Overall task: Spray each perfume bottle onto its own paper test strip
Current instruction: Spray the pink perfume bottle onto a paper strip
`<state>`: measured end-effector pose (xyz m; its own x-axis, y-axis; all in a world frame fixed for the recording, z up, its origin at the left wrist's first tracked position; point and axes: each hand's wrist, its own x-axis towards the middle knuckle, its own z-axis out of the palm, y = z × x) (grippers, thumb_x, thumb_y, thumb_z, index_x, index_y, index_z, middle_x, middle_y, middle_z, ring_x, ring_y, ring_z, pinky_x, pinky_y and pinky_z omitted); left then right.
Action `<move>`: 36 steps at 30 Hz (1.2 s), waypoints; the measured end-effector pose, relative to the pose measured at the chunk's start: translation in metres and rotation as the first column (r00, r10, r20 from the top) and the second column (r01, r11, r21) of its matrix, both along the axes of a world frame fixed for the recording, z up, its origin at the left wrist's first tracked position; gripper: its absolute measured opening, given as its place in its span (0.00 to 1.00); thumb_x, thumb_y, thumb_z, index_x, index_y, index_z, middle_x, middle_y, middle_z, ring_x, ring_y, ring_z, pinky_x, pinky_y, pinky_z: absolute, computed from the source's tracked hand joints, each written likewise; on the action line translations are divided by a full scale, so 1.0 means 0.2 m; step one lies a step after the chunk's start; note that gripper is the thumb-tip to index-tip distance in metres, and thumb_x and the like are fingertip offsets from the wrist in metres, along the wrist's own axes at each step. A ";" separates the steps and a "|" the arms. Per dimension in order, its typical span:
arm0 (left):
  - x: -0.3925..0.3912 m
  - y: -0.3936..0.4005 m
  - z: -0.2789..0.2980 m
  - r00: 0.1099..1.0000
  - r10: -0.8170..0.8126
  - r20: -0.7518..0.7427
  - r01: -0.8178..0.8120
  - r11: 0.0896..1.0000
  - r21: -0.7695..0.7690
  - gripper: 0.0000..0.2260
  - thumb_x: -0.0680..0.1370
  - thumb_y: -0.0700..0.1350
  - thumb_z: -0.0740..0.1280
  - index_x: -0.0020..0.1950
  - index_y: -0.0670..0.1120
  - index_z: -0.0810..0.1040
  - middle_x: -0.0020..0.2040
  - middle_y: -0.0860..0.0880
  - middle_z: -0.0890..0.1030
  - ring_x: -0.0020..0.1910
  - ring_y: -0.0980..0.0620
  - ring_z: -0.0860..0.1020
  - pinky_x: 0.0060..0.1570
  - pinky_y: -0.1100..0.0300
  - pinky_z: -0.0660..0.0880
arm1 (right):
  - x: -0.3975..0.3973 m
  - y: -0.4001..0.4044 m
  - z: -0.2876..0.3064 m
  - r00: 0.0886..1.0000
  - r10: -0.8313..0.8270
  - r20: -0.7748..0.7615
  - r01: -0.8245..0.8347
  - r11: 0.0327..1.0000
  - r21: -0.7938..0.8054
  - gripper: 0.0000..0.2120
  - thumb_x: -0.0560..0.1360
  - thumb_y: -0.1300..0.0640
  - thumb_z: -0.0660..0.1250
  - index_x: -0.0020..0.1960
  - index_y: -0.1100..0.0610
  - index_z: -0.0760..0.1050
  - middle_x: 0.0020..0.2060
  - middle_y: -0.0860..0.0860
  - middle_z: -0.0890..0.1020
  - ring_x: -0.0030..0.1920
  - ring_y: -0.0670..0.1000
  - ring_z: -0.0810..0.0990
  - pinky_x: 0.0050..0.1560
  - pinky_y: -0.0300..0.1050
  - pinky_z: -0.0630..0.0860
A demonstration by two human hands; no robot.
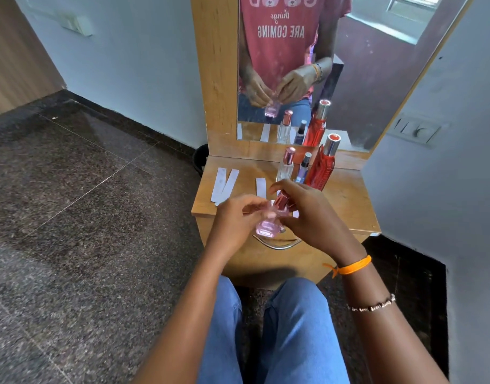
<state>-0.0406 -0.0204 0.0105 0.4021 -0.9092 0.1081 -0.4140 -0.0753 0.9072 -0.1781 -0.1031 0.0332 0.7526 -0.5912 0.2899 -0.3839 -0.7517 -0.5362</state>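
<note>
Glass, smooth and breakable, makes the pink perfume bottle [267,227] best held by its body, as the left hand [235,217] grips it, while the right hand [302,209] pinches the rose cap [282,202] above the surface's [346,200] front edge.

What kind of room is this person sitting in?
Probably a bedroom or hotel room: a small wooden dressing table with a wall mirror, perfume bottles standing on it, and wall switches beside it.

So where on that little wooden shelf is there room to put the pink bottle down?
Bare wood lies right of the tall red bottle, toward the shelf's right edge. The left end holds white paper strips; the back middle is crowded with bottles.
</note>
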 end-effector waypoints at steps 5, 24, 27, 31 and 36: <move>0.01 -0.02 -0.05 0.955 0.170 0.244 -0.172 0.985 -0.013 0.09 0.76 0.45 0.66 0.55 0.47 0.79 0.53 0.50 0.80 0.52 0.53 0.76 0.49 0.64 0.72 | 0.07 -0.07 0.09 0.993 -0.114 0.011 0.114 0.983 -0.146 0.20 0.63 0.66 0.76 0.51 0.58 0.72 0.46 0.55 0.80 0.43 0.58 0.79 0.39 0.57 0.78; -0.02 -0.06 -0.19 0.893 -0.080 0.443 -0.044 0.964 0.262 0.19 0.80 0.51 0.59 0.71 0.52 0.66 0.74 0.58 0.63 0.76 0.49 0.42 0.73 0.53 0.39 | 0.46 -0.37 0.16 0.881 -0.241 -0.408 -0.032 0.829 -0.559 0.19 0.70 0.63 0.69 0.60 0.54 0.71 0.50 0.53 0.81 0.52 0.59 0.80 0.62 0.50 0.68; -0.02 -0.06 -0.19 0.889 -0.092 0.448 -0.037 0.962 0.272 0.20 0.80 0.51 0.58 0.72 0.52 0.65 0.74 0.58 0.62 0.76 0.49 0.41 0.72 0.53 0.38 | 0.47 -0.40 0.14 0.875 -0.239 -0.422 -0.049 0.822 -0.567 0.17 0.70 0.65 0.67 0.57 0.54 0.73 0.47 0.53 0.83 0.51 0.58 0.80 0.72 0.52 0.54; -0.02 -0.05 -0.19 0.880 -0.101 0.465 -0.038 0.959 0.280 0.20 0.80 0.51 0.58 0.72 0.53 0.63 0.75 0.58 0.60 0.76 0.49 0.41 0.72 0.53 0.36 | 0.47 -0.41 0.13 0.859 -0.263 -0.440 -0.040 0.821 -0.569 0.18 0.70 0.64 0.67 0.57 0.51 0.75 0.47 0.52 0.83 0.56 0.58 0.77 0.70 0.55 0.52; -0.03 -0.05 -0.20 0.875 -0.103 0.473 -0.038 0.959 0.280 0.21 0.80 0.51 0.58 0.73 0.53 0.61 0.75 0.58 0.59 0.76 0.49 0.40 0.71 0.53 0.35 | 0.45 -0.40 0.14 0.869 -0.262 -0.420 0.010 0.857 -0.515 0.17 0.70 0.64 0.69 0.56 0.50 0.76 0.47 0.52 0.82 0.61 0.56 0.72 0.65 0.59 0.56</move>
<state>-0.0463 -0.0306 -0.0293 0.3345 -0.9420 0.0259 -0.7970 -0.2682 0.5412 -0.0873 -0.1830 0.0617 0.7918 -0.5755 0.2047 -0.6062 -0.7816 0.1472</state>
